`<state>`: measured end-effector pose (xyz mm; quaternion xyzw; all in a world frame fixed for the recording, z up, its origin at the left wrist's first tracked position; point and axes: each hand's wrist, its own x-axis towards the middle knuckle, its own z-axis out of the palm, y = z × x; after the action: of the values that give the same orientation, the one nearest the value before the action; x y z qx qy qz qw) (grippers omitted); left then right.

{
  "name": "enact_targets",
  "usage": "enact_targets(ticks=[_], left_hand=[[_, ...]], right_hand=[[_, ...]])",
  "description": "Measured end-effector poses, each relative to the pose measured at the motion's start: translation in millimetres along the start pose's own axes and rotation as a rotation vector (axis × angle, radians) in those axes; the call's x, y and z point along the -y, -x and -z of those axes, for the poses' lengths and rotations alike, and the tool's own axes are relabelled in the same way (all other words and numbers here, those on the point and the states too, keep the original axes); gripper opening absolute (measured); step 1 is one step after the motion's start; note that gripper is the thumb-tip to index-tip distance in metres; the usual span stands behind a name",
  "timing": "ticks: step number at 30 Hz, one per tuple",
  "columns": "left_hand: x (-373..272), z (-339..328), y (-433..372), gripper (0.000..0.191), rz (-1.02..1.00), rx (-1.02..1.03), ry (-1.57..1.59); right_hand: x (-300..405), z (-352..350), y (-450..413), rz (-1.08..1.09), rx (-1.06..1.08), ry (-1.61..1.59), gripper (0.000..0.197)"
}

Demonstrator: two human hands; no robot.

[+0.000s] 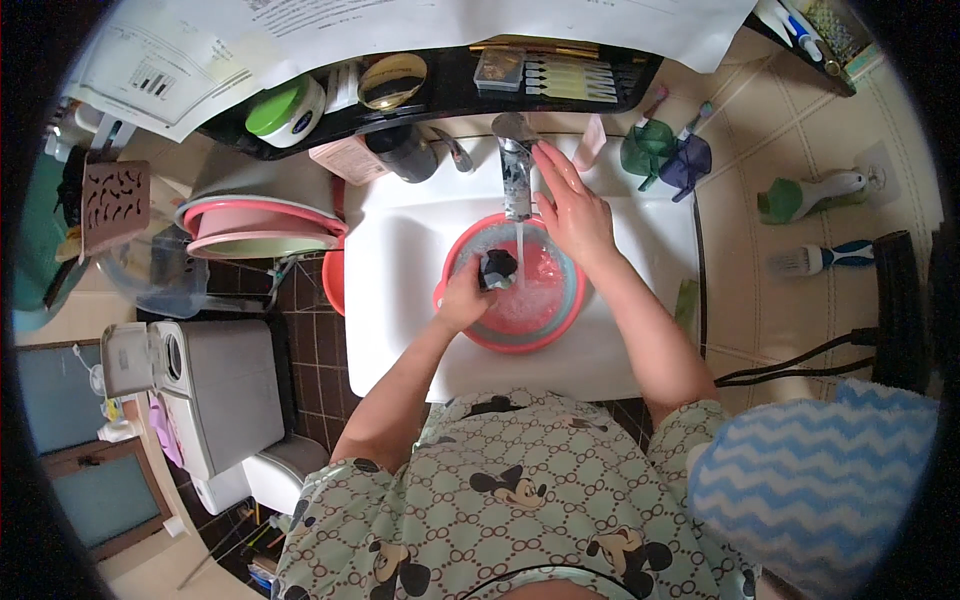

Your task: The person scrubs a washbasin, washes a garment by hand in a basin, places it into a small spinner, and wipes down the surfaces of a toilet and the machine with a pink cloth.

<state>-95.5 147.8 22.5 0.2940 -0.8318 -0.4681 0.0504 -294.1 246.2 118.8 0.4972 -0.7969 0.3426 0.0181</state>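
Observation:
Water runs from a chrome faucet (516, 176) into a pink and grey basin (512, 346) standing in the white washbasin (397, 300). My left hand (466, 296) is closed around a small dark, bundled item (498, 270) over the left part of the basin; what it is, I cannot tell. My right hand (576, 214), wet and with its fingers extended, is beside the faucet, fingertips near its top lever. Whether they touch the lever is not clear. Bubbly water lies in the basin.
Behind the faucet are a black bottle (403, 154), a pink tube (590, 142) and toothbrush cups (646, 150). A black shelf (450, 97) with a green-lidded jar (285, 112) overhangs the sink's back. Stacked basins (262, 244) stand left; a blue striped towel (810, 480) hangs right.

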Motion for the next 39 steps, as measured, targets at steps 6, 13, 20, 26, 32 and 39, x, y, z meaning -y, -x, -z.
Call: enact_targets(ticks=[6, 13, 20, 26, 32, 39], left_hand=[[-1.7, 28.1, 8.7, 0.065, -0.072, -0.003, -0.145], [-49.4, 47.4, 28.2, 0.061, -0.096, 0.04, 0.408], [-43.6, 28.9, 15.9, 0.051, 0.319, -0.142, 1.308], [-35.7, 14.4, 9.1, 0.041, 0.416, -0.275, 1.336], [-6.7, 17.1, -1.0, 0.037, 0.234, -0.022, 0.639], [-19.7, 38.4, 6.6, 0.071, 0.478, 0.308, 1.562]], right_hand=[[9.7, -26.4, 38.9, -0.111, -0.069, -0.296, 0.041], [21.3, -100.8, 78.6, -0.391, 0.239, -0.897, 0.05], [25.1, -130.3, 96.5, -0.852, 0.493, -1.38, 0.076], [45.8, -97.5, 91.9, -0.57, 0.576, -1.293, 0.061], [43.8, -90.0, 90.6, -0.952, 0.799, -1.299, 0.023], [51.8, -86.0, 96.8, -1.228, 0.867, -2.841, 0.023]])
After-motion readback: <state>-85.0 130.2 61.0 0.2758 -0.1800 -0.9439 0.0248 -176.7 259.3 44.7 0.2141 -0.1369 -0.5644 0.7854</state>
